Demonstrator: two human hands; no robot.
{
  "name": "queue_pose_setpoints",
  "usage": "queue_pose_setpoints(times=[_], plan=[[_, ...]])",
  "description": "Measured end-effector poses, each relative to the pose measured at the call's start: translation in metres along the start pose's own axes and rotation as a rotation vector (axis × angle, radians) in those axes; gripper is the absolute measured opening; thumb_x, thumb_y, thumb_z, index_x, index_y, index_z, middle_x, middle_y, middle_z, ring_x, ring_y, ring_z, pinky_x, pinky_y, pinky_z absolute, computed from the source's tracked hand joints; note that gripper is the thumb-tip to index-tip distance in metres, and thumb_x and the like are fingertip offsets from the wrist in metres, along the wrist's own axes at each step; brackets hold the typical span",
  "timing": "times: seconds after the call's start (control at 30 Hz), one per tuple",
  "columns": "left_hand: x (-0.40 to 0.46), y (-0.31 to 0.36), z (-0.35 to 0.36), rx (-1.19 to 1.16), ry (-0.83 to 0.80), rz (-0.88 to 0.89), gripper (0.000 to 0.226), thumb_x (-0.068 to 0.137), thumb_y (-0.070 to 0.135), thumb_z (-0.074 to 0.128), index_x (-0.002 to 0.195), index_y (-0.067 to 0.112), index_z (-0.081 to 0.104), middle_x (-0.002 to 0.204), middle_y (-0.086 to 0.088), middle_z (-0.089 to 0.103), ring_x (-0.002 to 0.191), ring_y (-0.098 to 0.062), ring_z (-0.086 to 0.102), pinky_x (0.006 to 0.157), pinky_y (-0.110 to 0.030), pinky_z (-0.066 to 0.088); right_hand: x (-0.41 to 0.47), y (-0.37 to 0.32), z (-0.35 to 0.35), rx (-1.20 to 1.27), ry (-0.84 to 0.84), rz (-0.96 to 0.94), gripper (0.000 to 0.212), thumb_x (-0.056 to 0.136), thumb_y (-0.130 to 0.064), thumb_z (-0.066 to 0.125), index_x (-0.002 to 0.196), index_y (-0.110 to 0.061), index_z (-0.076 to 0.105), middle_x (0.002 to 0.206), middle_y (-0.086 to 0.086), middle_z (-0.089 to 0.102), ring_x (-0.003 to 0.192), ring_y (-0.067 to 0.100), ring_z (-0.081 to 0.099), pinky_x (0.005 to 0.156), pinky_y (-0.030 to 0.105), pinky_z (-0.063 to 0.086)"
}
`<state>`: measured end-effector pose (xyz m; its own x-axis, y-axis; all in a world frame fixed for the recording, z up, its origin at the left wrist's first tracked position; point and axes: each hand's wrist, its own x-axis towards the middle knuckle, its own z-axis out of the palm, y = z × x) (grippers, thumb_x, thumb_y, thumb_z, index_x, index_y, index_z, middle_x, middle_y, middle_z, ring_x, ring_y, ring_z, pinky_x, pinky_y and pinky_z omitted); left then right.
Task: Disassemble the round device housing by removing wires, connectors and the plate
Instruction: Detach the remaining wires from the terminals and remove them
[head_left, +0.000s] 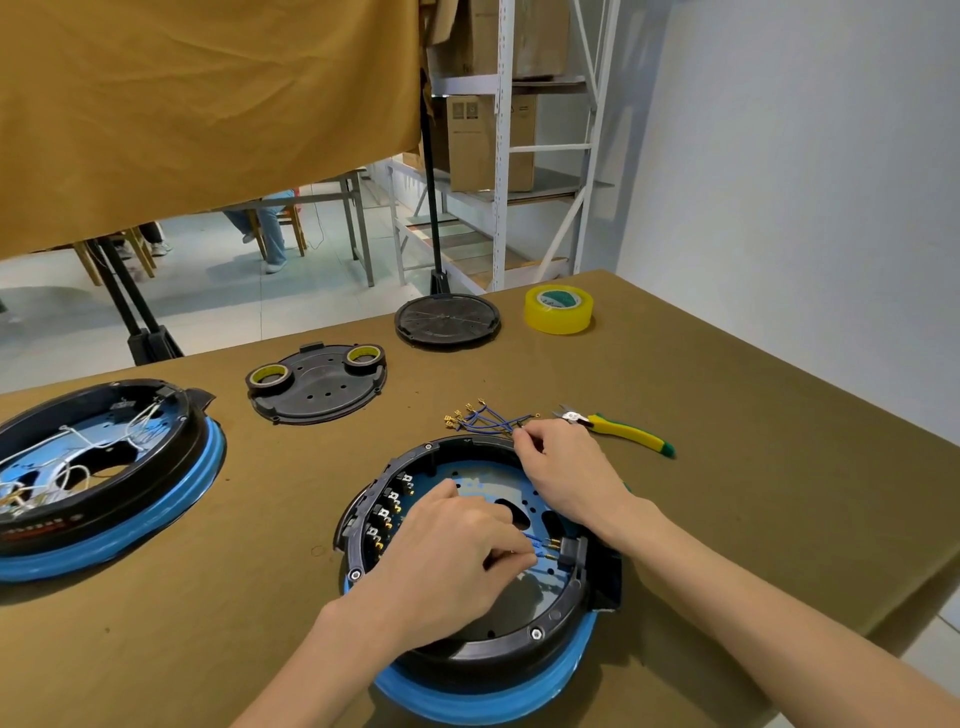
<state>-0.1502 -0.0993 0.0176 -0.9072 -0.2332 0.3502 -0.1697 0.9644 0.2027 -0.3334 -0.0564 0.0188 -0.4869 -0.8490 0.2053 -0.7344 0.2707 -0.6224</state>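
From the head camera, the round housing (467, 561) sits low in the middle of the frame on the brown table (727, 519). It is a black ring with a blue band under it, and a shiny blue plate (483, 483) shows inside.

The left hand (452, 561) reaches into the housing. Its fingers are curled, and the tips pinch short blue wires (535, 543) right next to the gold pins of a black connector (569, 551) on the right inner wall.

The right hand (566, 467) rests on the far rim. Its fingers pinch the ends of a bunch of loose blue wires (488, 421) with gold clips, which lies on the table just above the housing.

To do this step well, I think the left hand should grip close to the gold pins and pull straight out, not sideways, so nothing bends or snaps. Holding the rim steady would help too.

Yellow pliers (623, 431) lie just right of the loose wires. Higher up are a yellow roll of tape (558, 309), a round black lid (447, 319), and a black cover (317, 384) with two small tape rolls on it. At the left edge sits a second housing (104, 467) with white wires inside.
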Motion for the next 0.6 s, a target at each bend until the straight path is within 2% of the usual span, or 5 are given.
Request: queue_pose_setpoints(times=[0.07, 0.27, 0.43, 0.5, 0.6], plan=[[-0.002, -0.001, -0.002, -0.020, -0.013, -0.014, 0.031, 0.100, 0.049, 0.054, 0.083, 0.033, 0.076, 0.068, 0.015, 0.054, 0.061, -0.006, 0.038, 0.070, -0.015, 0.022, 0.000, 0.000, 0.000, -0.001, -0.002, 0.004, 0.046, 0.105, -0.029, 0.045, 0.061, -0.018, 0.041, 0.050, -0.003, 0.042, 0.049, 0.018, 0.037, 0.052, 0.035, 0.031], [-0.003, 0.005, -0.011, -0.093, 0.195, -0.009, 0.032, 0.098, 0.045, 0.052, 0.087, 0.033, 0.079, 0.071, 0.019, 0.063, 0.061, 0.013, 0.037, 0.064, -0.020, 0.027, 0.002, 0.002, 0.001, -0.004, -0.002, -0.002, 0.044, 0.104, -0.027, 0.046, 0.062, -0.014, 0.042, 0.051, -0.001, 0.042, 0.051, 0.020, 0.037, 0.054, 0.037, 0.032], [-0.003, 0.001, -0.017, -0.281, 0.452, -0.072, 0.022, 0.097, 0.040, 0.065, 0.095, 0.024, 0.080, 0.076, 0.018, 0.064, 0.067, 0.000, 0.054, 0.067, -0.026, 0.045, -0.006, -0.007, -0.009, 0.040, 0.164, -0.187, 0.031, 0.104, -0.022, 0.051, 0.080, -0.010, 0.067, 0.075, 0.003, 0.064, 0.074, 0.021, 0.057, 0.072, 0.042, 0.046], [-0.005, -0.002, -0.021, -0.258, 0.432, -0.073, 0.019, 0.095, 0.038, 0.069, 0.096, 0.022, 0.080, 0.075, 0.017, 0.059, 0.066, 0.002, 0.049, 0.067, -0.019, 0.044, -0.013, -0.020, -0.017, 0.308, 0.048, -0.246, 0.034, 0.106, -0.031, 0.049, 0.083, -0.017, 0.070, 0.072, 0.000, 0.066, 0.067, 0.015, 0.057, 0.066, 0.033, 0.047], [-0.007, -0.005, -0.022, -0.271, 0.394, -0.094, 0.015, 0.090, 0.035, 0.076, 0.097, 0.022, 0.079, 0.074, 0.017, 0.055, 0.063, 0.001, 0.046, 0.065, -0.017, 0.043, -0.019, -0.032, -0.033, 0.539, -0.350, -0.218, 0.043, 0.104, -0.046, 0.051, 0.080, -0.016, 0.071, 0.063, 0.004, 0.061, 0.055, 0.012, 0.051, 0.056, 0.026, 0.041]])
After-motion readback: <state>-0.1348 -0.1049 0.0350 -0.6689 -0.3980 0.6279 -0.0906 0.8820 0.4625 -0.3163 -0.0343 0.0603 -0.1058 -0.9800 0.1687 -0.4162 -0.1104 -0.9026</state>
